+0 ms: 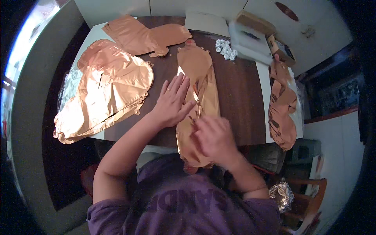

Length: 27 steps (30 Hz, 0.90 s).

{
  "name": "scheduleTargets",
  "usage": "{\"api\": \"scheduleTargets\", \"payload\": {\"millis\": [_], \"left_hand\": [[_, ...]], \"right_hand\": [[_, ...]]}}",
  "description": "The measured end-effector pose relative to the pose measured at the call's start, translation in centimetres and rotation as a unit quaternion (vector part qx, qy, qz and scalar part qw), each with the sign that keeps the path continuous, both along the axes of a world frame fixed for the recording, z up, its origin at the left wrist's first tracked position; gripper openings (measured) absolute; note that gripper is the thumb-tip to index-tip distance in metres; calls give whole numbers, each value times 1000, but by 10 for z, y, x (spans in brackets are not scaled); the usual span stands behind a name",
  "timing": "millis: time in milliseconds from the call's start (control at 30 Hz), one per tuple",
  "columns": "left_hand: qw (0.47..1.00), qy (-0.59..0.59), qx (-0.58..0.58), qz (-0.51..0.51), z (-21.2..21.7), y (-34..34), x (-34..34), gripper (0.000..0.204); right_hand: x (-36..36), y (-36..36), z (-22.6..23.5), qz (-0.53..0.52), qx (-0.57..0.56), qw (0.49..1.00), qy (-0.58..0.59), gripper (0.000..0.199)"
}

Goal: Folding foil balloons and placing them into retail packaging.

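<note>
A flat, copper-coloured foil balloon (pixel 196 62) lies lengthwise down the middle of the dark brown table, its near end hanging over the front edge. My left hand (pixel 172 100) rests palm down on the balloon's left side, fingers stretched out and a ring on one of them. Over its right, nearer part is my right hand (pixel 215 137), smeared by motion with the fingers bent. Whether it holds anything does not show. Between the hands the foil is creased and catches bright light.
Larger copper foil balloons lie at the left (pixel 113 82) and far left (pixel 137 37), with another folded one (pixel 282 105) on the right edge. Small white pieces (pixel 226 49) cluster at the back, near a white package (pixel 248 41) and cardboard boxes (pixel 256 22). A wooden chair (pixel 313 196) stands lower right.
</note>
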<state>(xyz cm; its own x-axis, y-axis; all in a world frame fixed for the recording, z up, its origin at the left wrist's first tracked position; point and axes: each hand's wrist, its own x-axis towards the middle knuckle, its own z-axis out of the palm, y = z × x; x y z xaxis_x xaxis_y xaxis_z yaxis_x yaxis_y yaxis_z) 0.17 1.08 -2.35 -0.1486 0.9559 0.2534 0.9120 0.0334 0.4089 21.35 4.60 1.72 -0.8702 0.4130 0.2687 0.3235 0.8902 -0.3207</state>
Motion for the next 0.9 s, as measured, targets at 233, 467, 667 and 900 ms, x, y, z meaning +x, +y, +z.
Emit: {"api": "scheduleTargets", "payload": {"millis": [233, 467, 667, 900], "left_hand": [[995, 97, 6, -38, -6, -28, 13, 86], [993, 114, -9, -12, -11, -19, 24, 91], [994, 112, -1, -11, -14, -17, 26, 90], [991, 134, 12, -6, -15, -17, 28, 89]], "right_hand": [[18, 54, -22, -14, 72, 997, -3, 35], [15, 61, -24, 8, 23, 1000, 6, 33], [8, 54, -6, -5, 62, 998, 17, 30], [-3, -22, -9, 126, 38, 991, -3, 37]]}}
